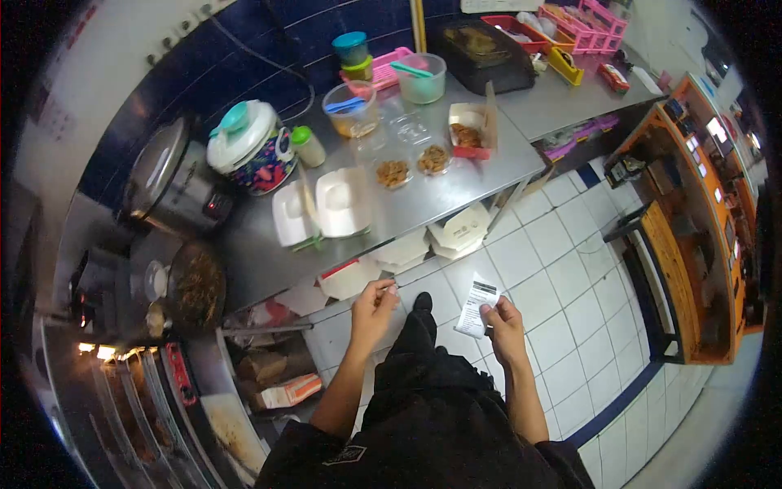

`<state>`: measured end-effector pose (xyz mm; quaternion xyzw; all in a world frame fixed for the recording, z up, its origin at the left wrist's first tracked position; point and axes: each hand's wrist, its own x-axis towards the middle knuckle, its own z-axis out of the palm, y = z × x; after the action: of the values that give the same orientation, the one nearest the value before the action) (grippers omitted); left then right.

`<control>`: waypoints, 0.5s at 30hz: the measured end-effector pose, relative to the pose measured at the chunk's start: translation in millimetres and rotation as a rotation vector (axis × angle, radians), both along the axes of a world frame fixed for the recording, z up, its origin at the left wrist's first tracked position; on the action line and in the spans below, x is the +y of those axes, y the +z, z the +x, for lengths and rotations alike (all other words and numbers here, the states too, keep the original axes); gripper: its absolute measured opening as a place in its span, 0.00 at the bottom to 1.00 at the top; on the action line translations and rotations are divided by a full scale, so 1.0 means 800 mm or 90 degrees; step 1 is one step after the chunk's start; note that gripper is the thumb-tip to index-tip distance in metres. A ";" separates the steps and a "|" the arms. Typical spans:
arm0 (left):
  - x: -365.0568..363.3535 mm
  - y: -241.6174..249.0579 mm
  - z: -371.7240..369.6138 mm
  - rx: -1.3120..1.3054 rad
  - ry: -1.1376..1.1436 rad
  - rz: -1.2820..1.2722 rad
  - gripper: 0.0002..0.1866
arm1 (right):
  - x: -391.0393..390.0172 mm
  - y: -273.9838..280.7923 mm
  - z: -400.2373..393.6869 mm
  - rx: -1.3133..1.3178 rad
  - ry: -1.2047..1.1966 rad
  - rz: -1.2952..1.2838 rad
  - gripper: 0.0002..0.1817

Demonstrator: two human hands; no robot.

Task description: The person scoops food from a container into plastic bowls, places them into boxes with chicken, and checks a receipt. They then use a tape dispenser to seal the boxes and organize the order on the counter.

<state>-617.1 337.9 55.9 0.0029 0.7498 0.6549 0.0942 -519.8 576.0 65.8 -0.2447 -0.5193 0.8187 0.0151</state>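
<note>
Receipt (476,307) pinched in right hand (503,322), print unreadable; left hand (373,310) curled, contents unclear.

Receipt (476,307) shows black bar and print, too small to read.

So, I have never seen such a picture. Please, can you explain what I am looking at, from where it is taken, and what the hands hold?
This is one picture from a camera worn on a person's head, looking down, so the edges look curved. There is no machine: the two bare hands belong to that person. The right hand holds a small printed paper slip. The left hand has its fingers pinched together; whether they hold anything is too small to tell. Ahead is a steel counter with open white food boxes, small tubs of food, a rice cooker and a metal pot. Below is a white tiled floor.
</note>
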 end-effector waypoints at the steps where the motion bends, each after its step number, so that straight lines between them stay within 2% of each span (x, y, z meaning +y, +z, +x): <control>1: 0.008 0.008 -0.015 -0.026 -0.041 -0.004 0.15 | 0.007 0.001 -0.018 -0.007 0.015 0.009 0.09; 3: 0.037 0.005 -0.039 -0.047 -0.117 0.021 0.15 | 0.021 -0.002 -0.050 -0.002 0.064 0.064 0.10; 4: 0.055 0.002 -0.048 -0.062 -0.172 0.039 0.14 | 0.032 -0.013 -0.063 0.009 0.135 0.149 0.10; 6: 0.100 -0.007 -0.063 -0.083 -0.203 0.084 0.13 | 0.033 -0.002 -0.088 0.002 0.128 0.163 0.11; 8: 0.144 -0.018 -0.087 -0.166 -0.252 0.119 0.12 | 0.044 -0.008 -0.105 0.005 0.073 0.199 0.12; 10: 0.192 -0.020 -0.108 -0.164 -0.281 0.113 0.12 | 0.062 -0.002 -0.118 0.013 -0.033 0.211 0.12; 12: 0.239 -0.017 -0.126 -0.126 -0.321 0.083 0.12 | 0.090 -0.002 -0.122 -0.068 -0.114 0.287 0.11; 15: 0.317 -0.011 -0.147 -0.089 -0.436 0.060 0.12 | 0.149 -0.013 -0.130 -0.064 -0.228 0.253 0.08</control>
<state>-734.8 591.1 47.3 0.2136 0.6662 0.6175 0.3595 -623.9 695.6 55.8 -0.3652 -0.6182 0.6720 0.1811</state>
